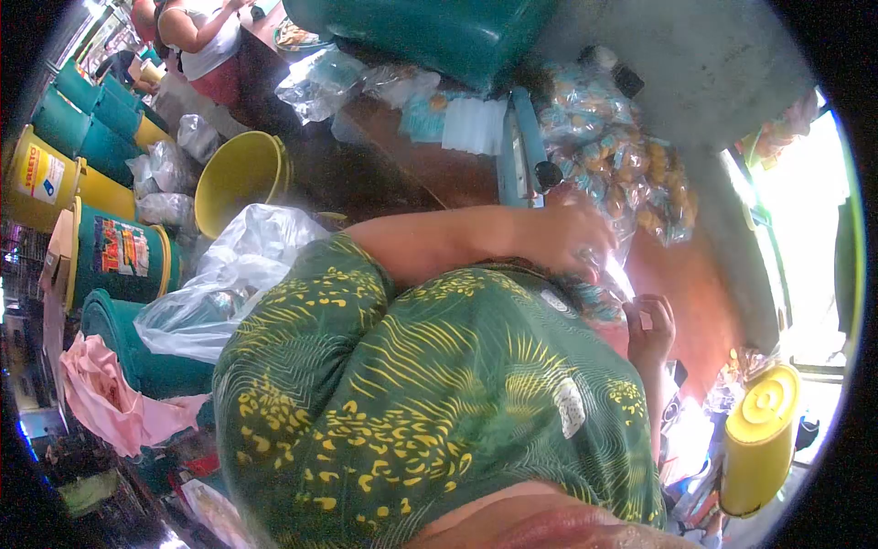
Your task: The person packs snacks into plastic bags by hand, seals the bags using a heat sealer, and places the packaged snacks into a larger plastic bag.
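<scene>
My left hand [578, 240] reaches across in front of my body, its fingers closed on a clear plastic packet [615, 274] with some blue print on it. My right hand [649, 325] is beside the packet's near end, fingers bent and pinched at the edge of the plastic. What the packet holds is hard to make out. Just past my left hand lies a long blue bag sealer [521, 151] with a dark round knob. Right of the sealer is a pile of filled clear packets [631, 169] with brown pieces inside.
Flat plastic bags [474, 123] lie left of the sealer, below a big green tub [430, 32]. A yellow bucket [240, 183], a white plastic bag [242, 274] and several green pails stand to the left. A lidded yellow container [761, 439] is at right. Another person [206, 46] stands far left.
</scene>
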Demonstrator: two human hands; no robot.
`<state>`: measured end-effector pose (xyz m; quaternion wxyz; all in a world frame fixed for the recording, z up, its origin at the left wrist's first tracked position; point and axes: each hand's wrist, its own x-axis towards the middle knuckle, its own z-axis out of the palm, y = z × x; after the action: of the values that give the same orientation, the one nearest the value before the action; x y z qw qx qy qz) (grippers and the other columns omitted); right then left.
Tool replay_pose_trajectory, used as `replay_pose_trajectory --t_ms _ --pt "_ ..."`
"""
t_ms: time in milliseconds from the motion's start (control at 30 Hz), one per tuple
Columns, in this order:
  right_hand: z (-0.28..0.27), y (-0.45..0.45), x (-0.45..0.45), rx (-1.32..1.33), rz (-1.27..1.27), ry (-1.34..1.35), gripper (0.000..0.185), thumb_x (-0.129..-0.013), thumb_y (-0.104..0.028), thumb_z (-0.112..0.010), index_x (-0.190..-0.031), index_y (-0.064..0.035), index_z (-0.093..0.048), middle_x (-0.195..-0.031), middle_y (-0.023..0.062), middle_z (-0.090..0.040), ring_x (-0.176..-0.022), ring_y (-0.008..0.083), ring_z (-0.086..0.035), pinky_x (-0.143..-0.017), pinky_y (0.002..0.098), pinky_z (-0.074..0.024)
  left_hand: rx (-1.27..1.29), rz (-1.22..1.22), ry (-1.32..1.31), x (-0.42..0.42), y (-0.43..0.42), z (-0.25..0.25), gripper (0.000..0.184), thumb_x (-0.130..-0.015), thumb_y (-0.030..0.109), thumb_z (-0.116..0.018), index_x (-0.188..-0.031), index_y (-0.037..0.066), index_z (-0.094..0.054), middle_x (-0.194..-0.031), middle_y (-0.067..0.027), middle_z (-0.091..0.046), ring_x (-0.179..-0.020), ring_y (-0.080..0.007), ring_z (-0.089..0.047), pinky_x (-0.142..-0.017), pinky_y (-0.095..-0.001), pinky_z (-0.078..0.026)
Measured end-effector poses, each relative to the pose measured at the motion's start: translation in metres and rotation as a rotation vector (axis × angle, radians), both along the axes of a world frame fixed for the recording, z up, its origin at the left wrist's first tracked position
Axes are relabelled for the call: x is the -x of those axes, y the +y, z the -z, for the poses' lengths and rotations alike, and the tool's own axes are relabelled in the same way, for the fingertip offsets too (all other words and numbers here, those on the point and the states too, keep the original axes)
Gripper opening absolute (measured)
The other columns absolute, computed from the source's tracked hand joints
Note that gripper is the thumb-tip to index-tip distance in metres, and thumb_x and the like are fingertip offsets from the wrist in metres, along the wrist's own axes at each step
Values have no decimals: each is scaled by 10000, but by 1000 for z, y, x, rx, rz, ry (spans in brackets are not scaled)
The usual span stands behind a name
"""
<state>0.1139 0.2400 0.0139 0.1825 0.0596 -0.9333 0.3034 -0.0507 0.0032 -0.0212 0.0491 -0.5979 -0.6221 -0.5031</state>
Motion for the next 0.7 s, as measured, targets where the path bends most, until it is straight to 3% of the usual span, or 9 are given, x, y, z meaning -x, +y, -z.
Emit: replay_pose_trajectory --t_ms 67,167,267,367,467,567,600,700 --pt "1 0 0 7 -18 36 116 -792 -30 -750 -863 -5 -662 -910 124 -655 -834 268 -637 -744 357 -504 55 232 -316 4 3 22 287 -879 387 -709 -904 101 -721 -1086 -109 -689 -1115 -287 -618 -973 -444 -473" --pt "7 2 -1 119 12 22 106 -819 -35 -744 -872 2 -660 -894 115 -645 -812 233 -618 -721 338 -492 130 26 -595 -7 -3 9 194 -899 262 -705 -913 69 -712 -1107 -119 -693 -1096 -264 -649 -971 -396 -496" --pt "21 8 -2 314 75 -6 91 -861 -46 -726 -898 16 -672 -871 95 -628 -789 173 -585 -681 307 -469 -67 158 -401 7 12 47 118 -910 181 -700 -951 70 -703 -1096 -106 -709 -1133 -260 -648 -984 -409 -495" --pt "14 7 -6 292 58 61 102 -870 -53 -719 -935 19 -690 -866 93 -638 -772 175 -588 -673 309 -468 -139 233 -617 2 17 49 98 -927 152 -686 -965 62 -678 -1059 -98 -721 -1127 -252 -658 -979 -394 -509" --pt "24 14 -10 291 189 -75 134 -863 -69 -730 -969 9 -706 -882 97 -663 -784 185 -611 -699 317 -495 -172 225 -950 -3 19 39 61 -927 104 -687 -928 43 -683 -999 -80 -717 -962 -146 -664 -920 -317 -516" --pt "-2 -2 -1 259 246 -198 146 -846 -77 -743 -974 -10 -716 -908 116 -694 -825 218 -656 -759 332 -522 -153 89 -849 -2 20 48 79 -934 119 -689 -936 41 -675 -986 -72 -715 -945 -133 -660 -890 -305 -519" --pt "-14 3 0 50 222 -250 223 -835 -105 -757 -1040 -32 -707 -1025 132 -700 -918 272 -679 -798 356 -542 -178 114 -886 -1 24 52 102 -935 131 -696 -949 35 -663 -965 -65 -714 -913 -129 -657 -855 -299 -522" --pt "-62 -4 14 -404 45 -32 333 -850 -191 -758 -1133 -40 -670 -981 123 -702 -905 287 -675 -824 362 -522 -123 41 -958 -8 18 33 104 -938 137 -696 -957 41 -660 -963 -56 -710 -912 -121 -651 -848 -298 -520"
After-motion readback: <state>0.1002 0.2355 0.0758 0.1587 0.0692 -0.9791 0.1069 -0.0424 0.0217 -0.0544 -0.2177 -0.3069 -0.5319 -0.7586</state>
